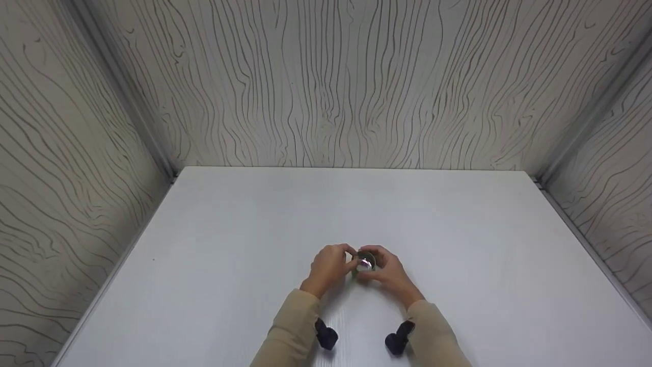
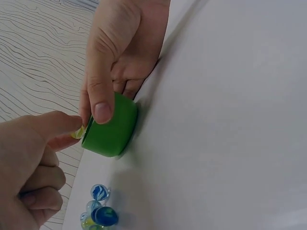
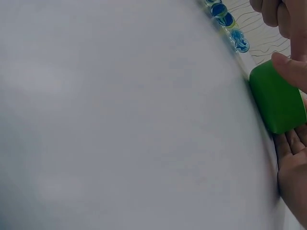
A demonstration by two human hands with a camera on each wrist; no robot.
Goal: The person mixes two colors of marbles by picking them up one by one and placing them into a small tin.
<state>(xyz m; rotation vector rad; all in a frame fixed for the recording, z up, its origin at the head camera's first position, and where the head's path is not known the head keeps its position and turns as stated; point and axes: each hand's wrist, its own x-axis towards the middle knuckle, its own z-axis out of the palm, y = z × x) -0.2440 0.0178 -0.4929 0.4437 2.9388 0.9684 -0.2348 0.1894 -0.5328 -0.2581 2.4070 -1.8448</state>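
A small green bowl (image 2: pixel 112 136), shiny inside in the head view, is held low over the white table by my right hand (image 1: pixel 389 270). Its thumb lies on the near wall and the other fingers wrap the far side and underside. My left hand (image 1: pixel 328 265) pinches a yellow-swirled glass marble (image 2: pixel 76 132) between index finger and thumb, right at the bowl's rim. The remaining left fingers are curled in. Several blue and yellow glass marbles (image 2: pixel 100 192) lie in a cluster beside the left hand; the head view hides them behind it.
The white table (image 1: pixel 229 219) runs back to a wall with a wood-grain pattern (image 1: pixel 326 81). Grey metal posts (image 1: pixel 122 92) stand at the corners. Dark wrist cameras (image 1: pixel 327 336) hang under both beige sleeves (image 1: pixel 288 331).
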